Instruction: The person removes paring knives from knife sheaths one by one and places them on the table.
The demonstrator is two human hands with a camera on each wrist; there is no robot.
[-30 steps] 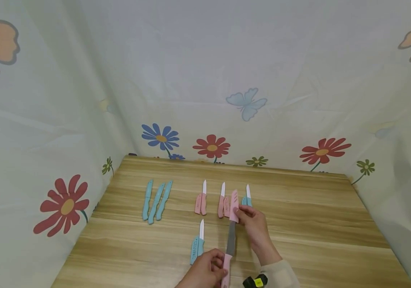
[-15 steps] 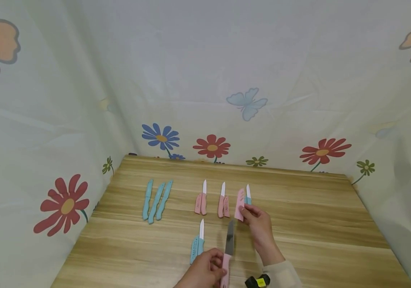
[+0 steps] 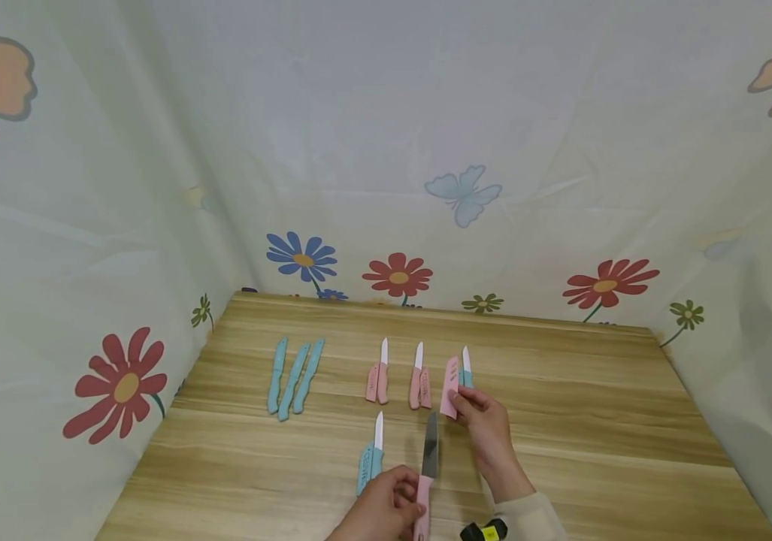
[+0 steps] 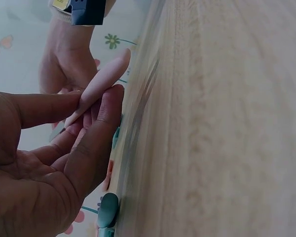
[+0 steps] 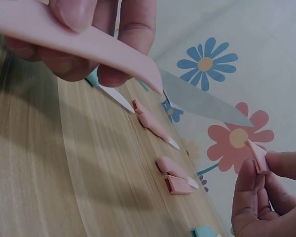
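My left hand [image 3: 382,507] grips a paring knife by its pink handle [image 3: 424,492], at the front of the table. Its bare grey blade [image 3: 431,447] points away from me. In the right wrist view the same knife handle [image 5: 93,47] runs across the top, held between thumb and fingers. My right hand [image 3: 491,439] pinches a pink blade cover [image 3: 450,387] with slots along one side, just right of and beyond the blade tip, apart from it. The open end of the cover [image 5: 258,157] shows in the right wrist view.
On the wooden table [image 3: 595,421], teal closed knives [image 3: 293,383] lie at the left. Two pink knives [image 3: 382,383] lie beside their covers at the back. One teal knife [image 3: 377,458] lies near my left hand; another [image 3: 466,364] is partly hidden behind my right hand.
One second ago the pink cover was over the blade's tip end. My right hand has drawn it off to the right, baring the blade; my left hand has hardly moved.
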